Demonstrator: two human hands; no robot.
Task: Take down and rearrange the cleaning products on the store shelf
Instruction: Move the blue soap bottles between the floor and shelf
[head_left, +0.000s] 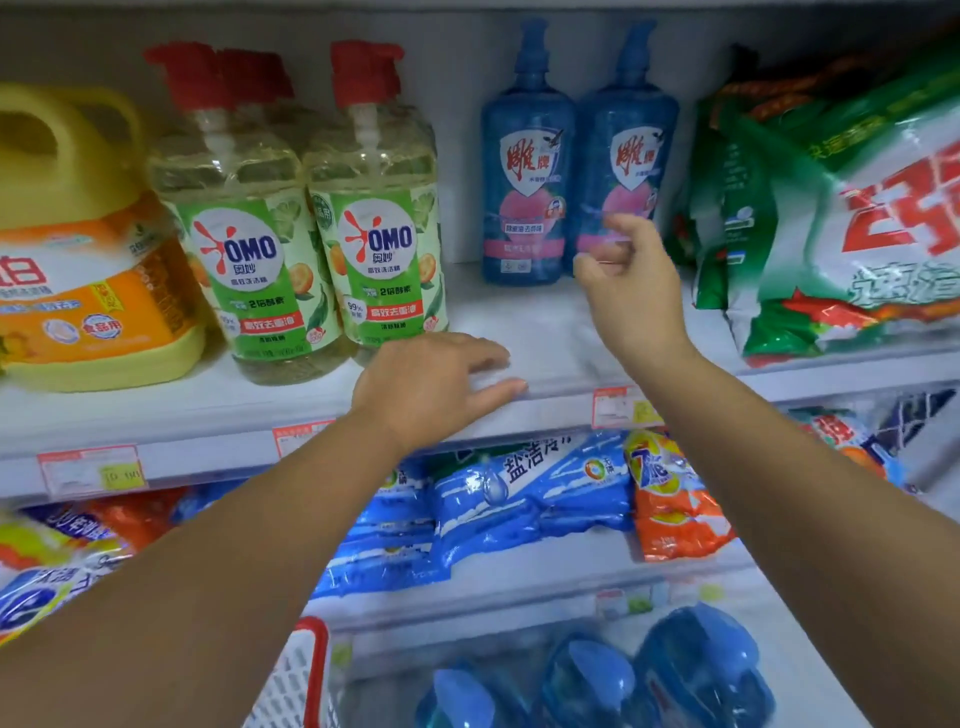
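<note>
Two blue pump bottles stand side by side at the back of the white shelf, the left one and the right one. My right hand hovers just in front of the right bottle's lower part, fingers loosely curled and holding nothing. My left hand rests with straight fingers on the shelf's front edge, next to two yellow-green OMO pump bottles with red caps.
A yellow and orange detergent jug stands at the far left. Green and white powder bags fill the right end. Below lie blue refill pouches, an orange Tide bag and blue bottles. A white basket with a red rim is at the bottom.
</note>
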